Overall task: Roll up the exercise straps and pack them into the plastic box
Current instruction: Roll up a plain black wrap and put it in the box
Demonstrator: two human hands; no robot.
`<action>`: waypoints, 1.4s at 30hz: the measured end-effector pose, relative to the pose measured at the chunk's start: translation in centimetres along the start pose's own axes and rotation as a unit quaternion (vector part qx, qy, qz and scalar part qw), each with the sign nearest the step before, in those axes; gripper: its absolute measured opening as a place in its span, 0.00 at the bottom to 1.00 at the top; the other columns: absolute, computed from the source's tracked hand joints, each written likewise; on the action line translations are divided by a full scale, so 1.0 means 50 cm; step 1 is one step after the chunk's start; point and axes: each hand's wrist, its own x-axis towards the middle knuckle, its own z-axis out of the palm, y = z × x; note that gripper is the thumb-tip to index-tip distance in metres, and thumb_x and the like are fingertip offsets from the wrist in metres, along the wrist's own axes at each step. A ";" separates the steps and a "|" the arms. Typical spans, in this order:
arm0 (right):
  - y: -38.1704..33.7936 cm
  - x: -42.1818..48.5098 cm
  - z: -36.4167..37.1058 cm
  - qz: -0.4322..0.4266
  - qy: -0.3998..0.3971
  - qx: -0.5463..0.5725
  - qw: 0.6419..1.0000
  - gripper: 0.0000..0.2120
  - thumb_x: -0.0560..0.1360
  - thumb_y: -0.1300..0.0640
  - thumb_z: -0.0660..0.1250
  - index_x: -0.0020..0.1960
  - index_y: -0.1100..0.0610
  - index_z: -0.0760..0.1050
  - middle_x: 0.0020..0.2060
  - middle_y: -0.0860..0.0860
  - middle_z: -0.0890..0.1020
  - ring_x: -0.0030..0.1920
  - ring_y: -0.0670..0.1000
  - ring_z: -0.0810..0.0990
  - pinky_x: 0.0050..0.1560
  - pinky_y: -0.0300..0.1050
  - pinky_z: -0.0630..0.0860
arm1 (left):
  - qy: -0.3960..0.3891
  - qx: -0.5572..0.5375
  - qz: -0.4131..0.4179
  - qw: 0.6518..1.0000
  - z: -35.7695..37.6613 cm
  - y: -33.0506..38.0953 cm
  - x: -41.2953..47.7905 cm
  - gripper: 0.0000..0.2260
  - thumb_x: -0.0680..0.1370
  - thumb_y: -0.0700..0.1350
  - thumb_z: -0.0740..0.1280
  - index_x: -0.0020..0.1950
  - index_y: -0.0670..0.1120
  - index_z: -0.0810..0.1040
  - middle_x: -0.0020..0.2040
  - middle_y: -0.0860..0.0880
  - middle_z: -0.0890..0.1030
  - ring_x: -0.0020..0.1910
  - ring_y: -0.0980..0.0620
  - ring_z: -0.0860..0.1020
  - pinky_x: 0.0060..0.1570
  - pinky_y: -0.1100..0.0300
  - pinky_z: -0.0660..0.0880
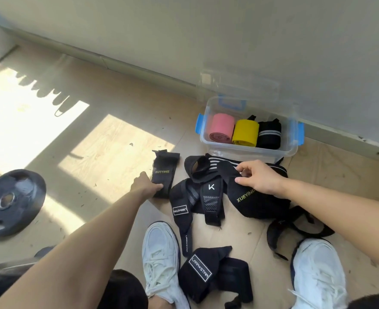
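Person, worn items:
- L shoe [161,259] & R shoe [318,275]: wearing white mesh trainers w/ white laces, dark trim edging the rims.
- Black garment [121,291]: covering the L knee; more black fabric is showing at bottom-R corner.
- L forearm [83,248], R forearm [340,210]: showing bare to frame edge.

A plain pale grey-white wall [206,30] fills the top of the view and meets a light wood-grain plank floor [108,101] along a low pale baseboard [139,71] that runs diagonally. Bright sunlight falls across the left of the floor in broad patches [16,121], edged at the top by scalloped shadows [39,88]. At the far left, 1 round black weight plate [12,201] lies flat, partly lit.
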 end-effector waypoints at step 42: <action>-0.337 -0.284 -0.320 -0.154 -0.014 -0.131 0.979 0.19 0.75 0.50 0.75 0.64 0.41 0.76 0.27 0.47 0.66 0.29 0.45 0.66 0.32 0.35 0.63 | -0.054 0.254 0.551 0.793 -0.371 0.372 -0.460 0.11 0.78 0.44 0.70 0.58 0.58 0.81 0.49 0.56 0.74 0.49 0.54 0.76 0.52 0.53 0.75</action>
